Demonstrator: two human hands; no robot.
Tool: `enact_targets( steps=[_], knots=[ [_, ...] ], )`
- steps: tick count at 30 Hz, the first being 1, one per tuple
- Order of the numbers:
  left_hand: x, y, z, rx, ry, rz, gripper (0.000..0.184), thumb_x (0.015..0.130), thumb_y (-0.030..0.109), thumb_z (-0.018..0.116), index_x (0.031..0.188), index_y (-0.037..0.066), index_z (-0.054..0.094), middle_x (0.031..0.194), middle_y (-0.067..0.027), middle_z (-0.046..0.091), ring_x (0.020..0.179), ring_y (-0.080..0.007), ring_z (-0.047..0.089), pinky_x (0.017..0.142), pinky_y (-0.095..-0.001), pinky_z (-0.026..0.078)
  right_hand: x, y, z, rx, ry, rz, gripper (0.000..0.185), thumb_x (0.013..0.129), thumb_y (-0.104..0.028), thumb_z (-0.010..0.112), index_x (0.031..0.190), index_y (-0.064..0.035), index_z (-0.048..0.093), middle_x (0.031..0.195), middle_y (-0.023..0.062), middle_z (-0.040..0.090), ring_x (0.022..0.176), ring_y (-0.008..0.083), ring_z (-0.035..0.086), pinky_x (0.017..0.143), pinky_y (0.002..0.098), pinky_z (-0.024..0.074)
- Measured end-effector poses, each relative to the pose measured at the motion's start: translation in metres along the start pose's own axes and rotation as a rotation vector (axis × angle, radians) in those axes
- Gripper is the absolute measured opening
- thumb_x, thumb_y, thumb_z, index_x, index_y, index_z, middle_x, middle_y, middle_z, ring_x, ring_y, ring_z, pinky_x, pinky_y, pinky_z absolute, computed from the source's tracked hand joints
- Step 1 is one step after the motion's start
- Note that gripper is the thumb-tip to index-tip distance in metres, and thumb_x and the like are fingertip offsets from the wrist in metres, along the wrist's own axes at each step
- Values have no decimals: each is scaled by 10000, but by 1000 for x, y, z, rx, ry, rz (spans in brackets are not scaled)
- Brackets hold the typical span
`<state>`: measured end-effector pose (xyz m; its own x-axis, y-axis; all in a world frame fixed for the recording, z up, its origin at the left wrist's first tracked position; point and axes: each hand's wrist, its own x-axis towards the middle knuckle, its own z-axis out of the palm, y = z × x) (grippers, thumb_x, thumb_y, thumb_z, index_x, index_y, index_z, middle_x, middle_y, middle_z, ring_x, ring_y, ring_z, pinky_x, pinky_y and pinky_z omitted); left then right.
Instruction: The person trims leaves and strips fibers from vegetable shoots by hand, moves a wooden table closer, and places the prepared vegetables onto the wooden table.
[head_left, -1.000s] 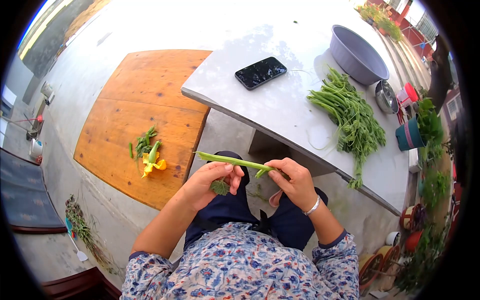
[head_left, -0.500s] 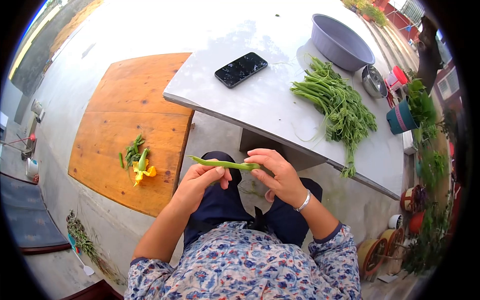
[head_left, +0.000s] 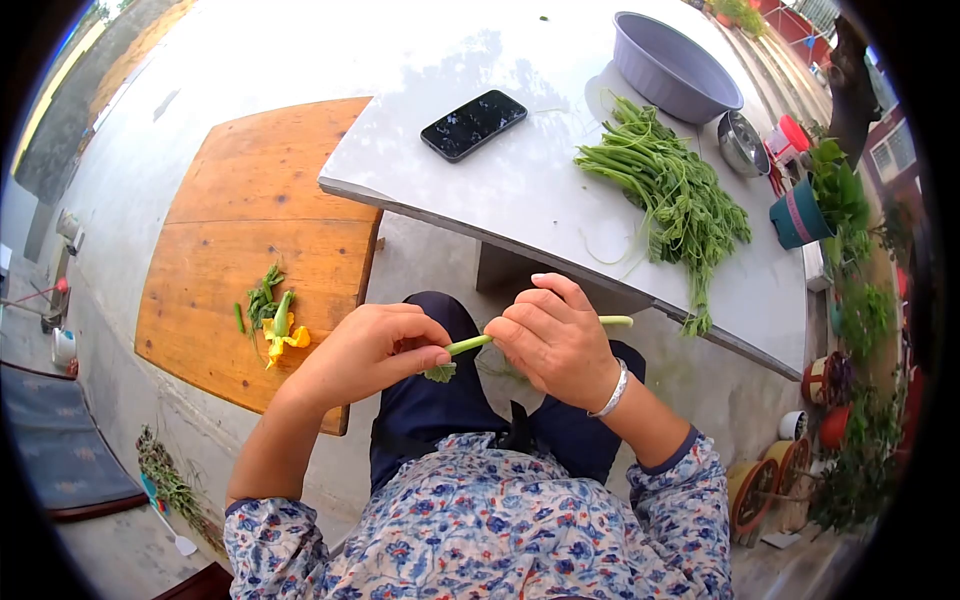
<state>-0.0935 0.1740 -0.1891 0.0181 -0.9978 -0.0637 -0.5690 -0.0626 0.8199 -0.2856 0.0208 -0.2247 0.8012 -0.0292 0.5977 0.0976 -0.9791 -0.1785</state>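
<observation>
A pale green stem (head_left: 470, 344) lies across above my lap, with a small leaf (head_left: 440, 373) hanging at its left end. My left hand (head_left: 385, 350) pinches that end between thumb and fingers. Farther along, my right hand (head_left: 553, 340) is closed round the stem, and its tip sticks out to the right. On the wooden table to the left rest a yellow squash blossom (head_left: 286, 332), some leafy trimmings (head_left: 263, 297) and a short cut piece of stem (head_left: 239, 318). A large bunch of leafy green stems (head_left: 665, 185) is spread on the white table.
The white table (head_left: 420, 185) also carries a phone (head_left: 474, 125), a grey-purple basin (head_left: 665, 85) and a metal bowl (head_left: 743, 145). At left stands the lower wooden table (head_left: 250, 200). A potted plant (head_left: 803, 212) and more pots line the right side.
The stem has been turned round or repositioned, its leafy end now at my left hand. My right fingers have closed round it, and my left hand has shifted slightly left.
</observation>
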Motion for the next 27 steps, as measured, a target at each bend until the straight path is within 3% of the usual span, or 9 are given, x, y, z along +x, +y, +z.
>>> enact_targets(
  steps=[3,7,10,12,14,18,20,23,27],
  knots=[
    [1,9,6,214,51,57,144,840,128,674,935,20,682,752,-78,609,683,-214,596,592,-320,460,3,-5,-4,-15,7,19,131,773,-149,685,881,-96,633,808,6,586,837,168,585,924,374,436],
    [5,-6,38,122,248,146,125,846,102,670,931,11,679,727,-73,577,665,-182,578,576,-297,444,-1,-6,2,-62,31,58,121,769,-136,694,865,-101,630,805,6,582,817,173,583,869,373,446],
    [11,-5,63,-331,465,44,137,889,77,640,995,-6,669,732,-42,542,682,-105,517,600,-224,404,1,-8,15,-28,195,175,110,772,-124,702,850,-95,630,801,16,583,792,192,573,778,361,443],
    [20,-5,81,-497,563,51,146,899,82,634,1003,-16,665,754,-35,552,700,-97,518,614,-222,405,3,-13,30,292,353,442,86,796,-110,691,855,-76,639,805,32,589,762,218,563,710,354,430],
    [25,-12,98,-816,679,42,163,923,95,621,1011,-36,659,821,-22,576,745,-78,518,646,-217,408,4,-19,35,339,397,503,77,809,-110,684,861,-70,644,799,37,589,753,226,559,694,351,425],
    [23,-11,95,-648,720,69,186,929,117,617,1040,-28,656,836,-14,594,752,-72,523,666,-209,418,5,-17,30,336,396,496,65,833,-108,670,881,-65,663,784,45,594,753,233,559,679,347,424],
    [25,-11,89,-932,564,-54,206,941,141,605,1057,-20,657,864,-12,621,767,-65,532,690,-203,433,3,-14,27,378,369,546,67,833,-113,671,883,-68,667,782,47,598,754,232,561,684,345,427],
    [25,-15,72,-912,352,-70,229,948,160,596,1073,-24,652,891,-22,645,783,-66,547,707,-207,449,-3,-4,16,372,308,584,74,837,-118,667,891,-69,674,786,51,606,753,229,564,694,340,433],
    [17,-11,57,-880,432,-23,329,997,228,494,1190,-28,569,947,-84,659,792,-118,584,757,-241,473,-10,-3,1,429,205,734,103,846,-123,653,921,-59,679,786,57,605,741,222,564,688,329,439]
  ],
)
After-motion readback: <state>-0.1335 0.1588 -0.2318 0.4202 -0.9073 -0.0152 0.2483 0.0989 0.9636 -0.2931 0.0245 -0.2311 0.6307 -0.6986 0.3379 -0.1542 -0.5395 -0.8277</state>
